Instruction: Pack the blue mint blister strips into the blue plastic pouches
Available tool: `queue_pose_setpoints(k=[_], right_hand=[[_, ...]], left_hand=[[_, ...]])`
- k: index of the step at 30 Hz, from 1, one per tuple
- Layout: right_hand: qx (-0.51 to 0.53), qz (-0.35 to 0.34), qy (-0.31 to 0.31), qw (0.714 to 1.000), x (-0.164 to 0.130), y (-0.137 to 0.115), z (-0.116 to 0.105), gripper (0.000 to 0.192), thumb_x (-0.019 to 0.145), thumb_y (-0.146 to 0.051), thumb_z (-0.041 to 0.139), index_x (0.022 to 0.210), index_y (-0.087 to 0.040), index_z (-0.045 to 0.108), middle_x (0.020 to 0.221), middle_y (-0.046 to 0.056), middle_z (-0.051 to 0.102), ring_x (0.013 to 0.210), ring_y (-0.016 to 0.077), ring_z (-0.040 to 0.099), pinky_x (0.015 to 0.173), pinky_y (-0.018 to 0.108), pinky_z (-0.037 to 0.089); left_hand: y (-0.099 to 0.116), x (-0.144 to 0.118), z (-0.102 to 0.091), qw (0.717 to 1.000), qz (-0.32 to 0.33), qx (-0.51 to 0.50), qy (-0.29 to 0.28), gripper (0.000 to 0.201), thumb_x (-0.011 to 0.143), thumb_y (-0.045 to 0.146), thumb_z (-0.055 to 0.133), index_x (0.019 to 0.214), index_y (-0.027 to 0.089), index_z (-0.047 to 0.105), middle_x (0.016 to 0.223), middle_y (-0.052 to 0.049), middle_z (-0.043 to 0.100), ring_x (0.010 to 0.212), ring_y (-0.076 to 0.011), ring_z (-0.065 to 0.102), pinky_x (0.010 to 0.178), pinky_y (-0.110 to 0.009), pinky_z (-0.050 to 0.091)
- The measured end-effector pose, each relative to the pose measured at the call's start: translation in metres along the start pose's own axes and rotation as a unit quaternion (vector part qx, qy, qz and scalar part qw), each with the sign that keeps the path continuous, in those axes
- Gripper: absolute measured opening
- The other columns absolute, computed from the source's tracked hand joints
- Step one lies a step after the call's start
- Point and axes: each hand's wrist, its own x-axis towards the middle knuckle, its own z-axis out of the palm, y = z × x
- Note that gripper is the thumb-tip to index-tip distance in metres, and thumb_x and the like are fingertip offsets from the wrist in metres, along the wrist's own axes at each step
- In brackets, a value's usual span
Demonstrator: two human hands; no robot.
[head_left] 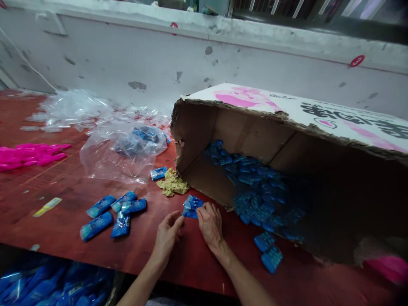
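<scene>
Right hand (210, 223) held a narrow grip on a small stack of blue packets (191, 206), fingertips pinching its near edge at the 6 o'clock side; the stack lay on the red surface (63, 187), just outside the mouth of the box. Left hand (167, 236) rested beside it at 8 o'clock of the stack, fingers loosely curled, thumb reaching toward the packets; whether it touched them could not be told, and it held nothing.

At 1 o'clock of the hands, a crumpled yellow-tan wad (172, 184) sat against the box corner, with a single blue packet (158, 173) just to its 9 o'clock. At 9 o'clock of the hands, a loose group of longer blue sachets (111, 212) lay scattered on the surface.

The torn cardboard box (255, 131) lay on its side at 2 o'clock, a heap of blue packets (261, 191) spilling from its open mouth, two more (268, 250) out on the surface at 4 o'clock.

Farther off at 11 o'clock: a clear plastic bag (121, 148) holding blue items, then a spread of clear wrappers (70, 110). Pink plastic pieces (28, 154) at 10 o'clock, near the left edge.
</scene>
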Motion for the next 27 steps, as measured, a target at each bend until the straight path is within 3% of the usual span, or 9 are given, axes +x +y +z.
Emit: queue_pose_setpoints(k=[3, 7, 10, 13, 15, 17, 20, 23, 27], right_hand=[[0.034, 0.011, 0.036, 0.999, -0.013, -0.011, -0.016, 0.019, 0.087, -0.02, 0.046, 0.079, -0.022, 0.063, 0.081, 0.003, 0.058, 0.076, 0.0168, 0.05, 0.069, 0.028, 0.034], [0.159, 0.018, 0.069, 0.985, -0.033, -0.022, -0.024, 0.018, 0.086, -0.02, 0.046, 0.086, -0.023, 0.064, 0.083, 0.004, 0.058, 0.078, 0.018, 0.052, 0.071, 0.03, 0.039], [0.314, 0.099, 0.052, 0.943, -0.041, -0.019, -0.017, 0.032, 0.081, -0.021, 0.052, 0.113, -0.021, 0.053, 0.099, 0.007, 0.058, 0.087, 0.0183, 0.055, 0.074, 0.029, 0.045], [0.416, 0.176, -0.003, 0.892, -0.039, -0.012, -0.015, 0.04, 0.079, -0.022, 0.052, 0.118, -0.018, 0.048, 0.097, 0.007, 0.06, 0.079, 0.0161, 0.059, 0.067, 0.026, 0.049], [0.411, 0.162, -0.008, 0.897, -0.029, -0.011, -0.02, 0.03, 0.079, -0.022, 0.051, 0.109, -0.019, 0.056, 0.093, 0.006, 0.061, 0.077, 0.0158, 0.06, 0.067, 0.025, 0.049], [0.37, 0.112, 0.004, 0.922, -0.011, -0.015, -0.028, 0.023, 0.082, -0.021, 0.047, 0.1, -0.02, 0.061, 0.092, 0.005, 0.063, 0.082, 0.0164, 0.059, 0.073, 0.025, 0.047], [0.318, 0.042, -0.011, 0.947, 0.027, -0.028, -0.031, 0.025, 0.084, -0.021, 0.044, 0.103, -0.022, 0.06, 0.096, 0.006, 0.066, 0.088, 0.0178, 0.06, 0.079, 0.026, 0.043], [0.271, 0.024, -0.08, 0.959, 0.069, -0.046, -0.013, 0.038, 0.073, -0.022, 0.059, 0.111, -0.025, 0.056, 0.104, 0.006, 0.065, 0.094, 0.0211, 0.058, 0.077, 0.027, 0.04], [0.284, 0.046, -0.116, 0.951, 0.103, -0.059, 0.02, 0.012, 0.071, -0.016, 0.058, 0.08, -0.02, 0.066, 0.085, 0.007, 0.069, 0.084, 0.0205, 0.06, 0.068, 0.025, 0.039]], left_hand=[[0.003, -0.004, 0.006, 0.992, -0.085, -0.086, -0.046, 0.04, 0.058, 0.035, 0.071, 0.09, 0.015, 0.058, 0.071, 0.0, 0.059, 0.045, -0.0064, 0.051, 0.038, -0.017, 0.035], [0.002, -0.012, 0.012, 0.98, -0.098, -0.138, -0.102, 0.029, 0.058, 0.033, 0.072, 0.075, 0.013, 0.061, 0.061, 0.001, 0.059, 0.046, -0.0061, 0.051, 0.041, -0.016, 0.035], [0.001, -0.017, 0.013, 0.979, -0.103, -0.144, -0.104, 0.026, 0.057, 0.033, 0.072, 0.072, 0.013, 0.062, 0.058, 0.001, 0.059, 0.048, -0.0074, 0.051, 0.042, -0.017, 0.035], [0.001, -0.016, 0.01, 0.987, -0.079, -0.104, -0.096, 0.027, 0.059, 0.034, 0.07, 0.073, 0.012, 0.063, 0.06, 0.0, 0.061, 0.046, -0.0067, 0.049, 0.041, -0.017, 0.034], [0.001, -0.014, 0.007, 0.994, -0.045, -0.06, -0.078, 0.027, 0.059, 0.035, 0.07, 0.07, 0.012, 0.062, 0.052, 0.002, 0.057, 0.04, -0.0054, 0.044, 0.038, -0.017, 0.03], [0.0, -0.012, 0.003, 0.996, -0.037, -0.033, -0.069, 0.027, 0.058, 0.037, 0.07, 0.066, 0.013, 0.06, 0.042, 0.005, 0.05, 0.034, -0.005, 0.039, 0.035, -0.017, 0.028], [-0.006, -0.013, -0.002, 0.99, -0.09, -0.041, -0.102, 0.032, 0.056, 0.042, 0.069, 0.066, 0.014, 0.057, 0.039, 0.005, 0.05, 0.029, -0.0063, 0.039, 0.031, -0.018, 0.025], [-0.015, -0.018, -0.003, 0.983, -0.129, -0.066, -0.115, 0.035, 0.054, 0.044, 0.07, 0.066, 0.014, 0.056, 0.043, 0.002, 0.055, 0.029, -0.0072, 0.043, 0.03, -0.018, 0.025], [-0.018, -0.023, -0.006, 0.976, -0.16, -0.1, -0.11, 0.039, 0.05, 0.045, 0.073, 0.067, 0.014, 0.056, 0.045, 0.001, 0.057, 0.03, -0.0072, 0.045, 0.03, -0.017, 0.026]])
